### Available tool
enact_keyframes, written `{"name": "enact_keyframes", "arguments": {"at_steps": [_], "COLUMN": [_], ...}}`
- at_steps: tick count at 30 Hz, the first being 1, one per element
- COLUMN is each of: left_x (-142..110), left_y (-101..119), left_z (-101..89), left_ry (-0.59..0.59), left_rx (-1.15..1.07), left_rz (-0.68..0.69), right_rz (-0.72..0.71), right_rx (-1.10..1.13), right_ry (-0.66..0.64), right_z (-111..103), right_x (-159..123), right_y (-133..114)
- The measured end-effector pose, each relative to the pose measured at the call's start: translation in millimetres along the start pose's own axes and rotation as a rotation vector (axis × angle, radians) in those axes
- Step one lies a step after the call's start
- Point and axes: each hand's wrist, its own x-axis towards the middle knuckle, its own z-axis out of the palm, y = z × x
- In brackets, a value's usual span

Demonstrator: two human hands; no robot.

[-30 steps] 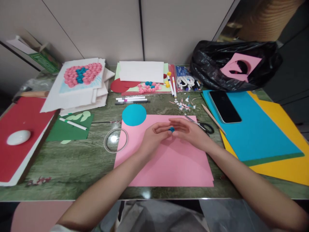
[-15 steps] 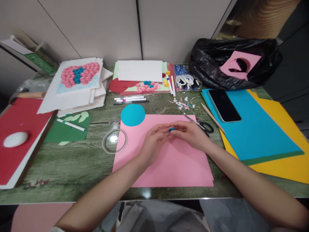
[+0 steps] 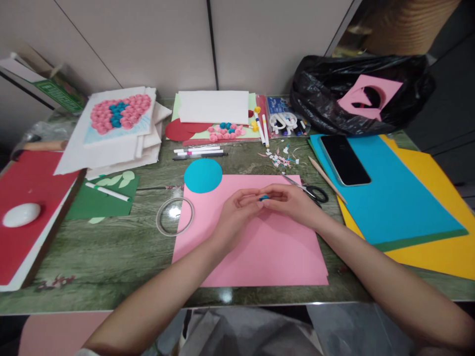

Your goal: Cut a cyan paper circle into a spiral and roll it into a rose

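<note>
Holding a blue piece (image 3: 264, 198) between them, left hand (image 3: 236, 213) meets right hand (image 3: 291, 200).

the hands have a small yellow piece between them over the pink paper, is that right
The colour is wrong: the small piece between the left hand and right hand is blue, not yellow, as the head view shows. It is indeed over the pink paper.

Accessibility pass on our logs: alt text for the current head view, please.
A person's left hand and right hand hold a small blue piece between them, over pink paper on a green table. A blue disc overlaps the pink paper's far left corner; scissors lie by the right hand, and a phone rests on a blue sheet farther right.
</note>
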Motion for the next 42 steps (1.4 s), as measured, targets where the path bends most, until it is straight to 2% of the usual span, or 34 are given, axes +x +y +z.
{"name": "enact_keyframes", "arguments": {"at_steps": [8,14,19,29,36,42], "left_x": [5,6,5,4,5,6], "left_y": [2,2,1,2,0,-1], "left_z": [-3.7,-5.2,-4.7,-6.7,-7.8,-11.0], "left_ry": [0.022,0.015,0.02,0.02,0.013,-0.011], "left_rx": [-0.031,0.01,0.089,0.232,0.237,0.28], "left_rz": [-0.038,-0.011,0.01,0.061,0.066,0.091], "right_rz": [0.003,0.035,0.027,0.074,0.015,-0.031], "right_rx": [0.043,0.218,0.125,0.245,0.166,-0.012], "right_ry": [-0.068,-0.109,-0.064,-0.078,-0.072,-0.018], "right_z": [1,2,1,2,3,3], "right_x": [0,-2,-3,-4,-5,-4], "right_y": [-1,-2,-4,-3,-3,-6]}}
